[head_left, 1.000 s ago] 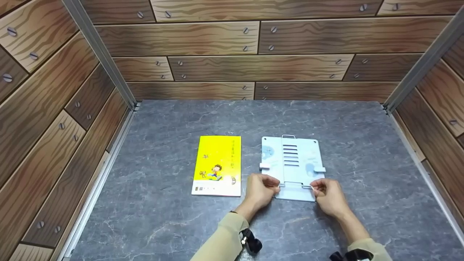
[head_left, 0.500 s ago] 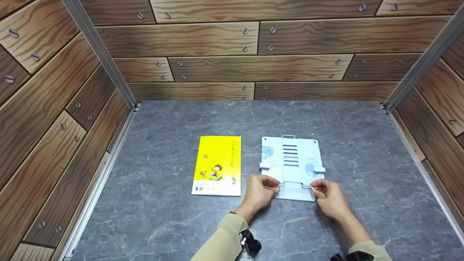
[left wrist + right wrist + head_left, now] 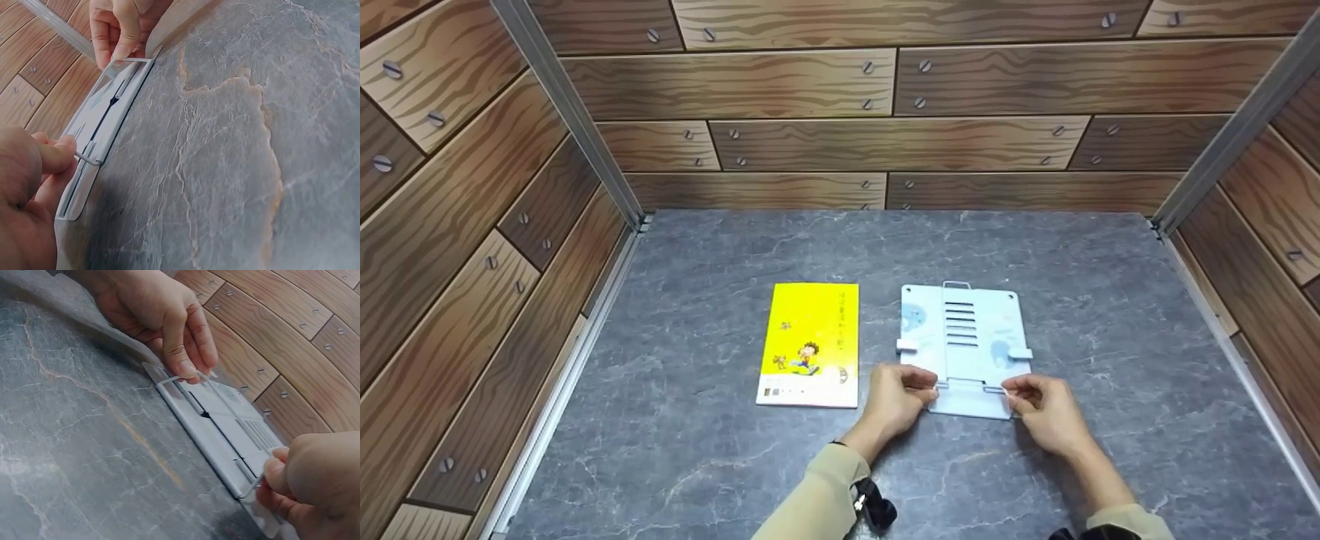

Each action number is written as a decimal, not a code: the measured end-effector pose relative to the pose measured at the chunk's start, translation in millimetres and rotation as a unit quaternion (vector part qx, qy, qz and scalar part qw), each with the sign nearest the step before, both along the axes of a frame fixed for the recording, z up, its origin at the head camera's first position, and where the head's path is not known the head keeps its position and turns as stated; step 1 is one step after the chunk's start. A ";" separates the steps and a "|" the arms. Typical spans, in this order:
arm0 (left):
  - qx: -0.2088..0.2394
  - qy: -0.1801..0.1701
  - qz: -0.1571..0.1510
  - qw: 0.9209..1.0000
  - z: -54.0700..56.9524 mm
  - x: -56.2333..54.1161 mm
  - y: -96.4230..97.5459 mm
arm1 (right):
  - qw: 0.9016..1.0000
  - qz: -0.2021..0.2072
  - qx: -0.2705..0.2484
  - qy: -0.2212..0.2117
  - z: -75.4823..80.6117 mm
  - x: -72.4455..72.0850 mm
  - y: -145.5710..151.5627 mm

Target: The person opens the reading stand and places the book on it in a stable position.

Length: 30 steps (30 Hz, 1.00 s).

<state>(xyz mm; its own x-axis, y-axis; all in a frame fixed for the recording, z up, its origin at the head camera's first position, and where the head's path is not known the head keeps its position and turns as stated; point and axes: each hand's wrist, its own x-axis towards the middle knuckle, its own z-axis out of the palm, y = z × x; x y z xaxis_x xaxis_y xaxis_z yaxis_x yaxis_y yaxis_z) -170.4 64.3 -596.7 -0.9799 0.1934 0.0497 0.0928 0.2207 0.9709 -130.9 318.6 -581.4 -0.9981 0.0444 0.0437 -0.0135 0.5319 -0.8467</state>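
"Pale blue, that stand (image 3: 964,356), lying flat on the grey table (image 3: 697,300). What's being done with it?"

"Wire work at the near end, I'd say. The left hand (image 3: 898,397) pinches the left wire (image 3: 87,159), thumb against fingers, and the right hand (image 3: 1046,412) pinches the right wire (image 3: 135,59) the same way."

"So both grips are clamped?"

"Yes, each on its own wire, at either side of the flap (image 3: 969,401). Both wires rise off the stand there. Whether they join between the hands, I can't tell."

"And the next move?"

"My guess is it calls for an even turn or pull on both sides, so that neither end binds. The wires look thin, so a lopsided tug could slip one loose."

"Anything in the way?"

"Not much. The yellow book (image 3: 810,322) lies flat to the left, near the left hand but apart from the stand. The clips (image 3: 907,344) at the stand's sides are beyond the fingers, and the loop (image 3: 957,284) pokes past the far edge."

"What about the black strap (image 3: 874,504)?"

"It hangs at the left sleeve (image 3: 829,480), well short of the stand."
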 end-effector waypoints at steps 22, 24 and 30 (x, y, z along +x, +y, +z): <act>0.014 0.000 0.010 1.000 22.8 -25.0 -16.6 | 0.999 -0.009 -0.048 0.022 22.3 -7.2 14.8; 0.011 -0.001 0.015 1.000 24.1 -28.0 -16.7 | 0.998 -0.012 -0.047 0.025 24.0 -9.4 15.7; 0.002 -0.007 0.026 1.000 29.3 -41.2 -17.1 | 0.998 -0.020 -0.053 0.023 29.6 -16.9 20.6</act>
<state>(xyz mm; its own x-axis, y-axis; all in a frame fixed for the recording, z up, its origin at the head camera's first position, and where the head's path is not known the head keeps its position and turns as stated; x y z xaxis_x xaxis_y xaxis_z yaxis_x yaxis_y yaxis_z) -211.6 47.2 -567.4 -0.9893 0.1418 0.0356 0.0668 0.2217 0.9728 -147.8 339.2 -551.8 -0.9926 0.0902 0.0816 -0.0338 0.4400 -0.8974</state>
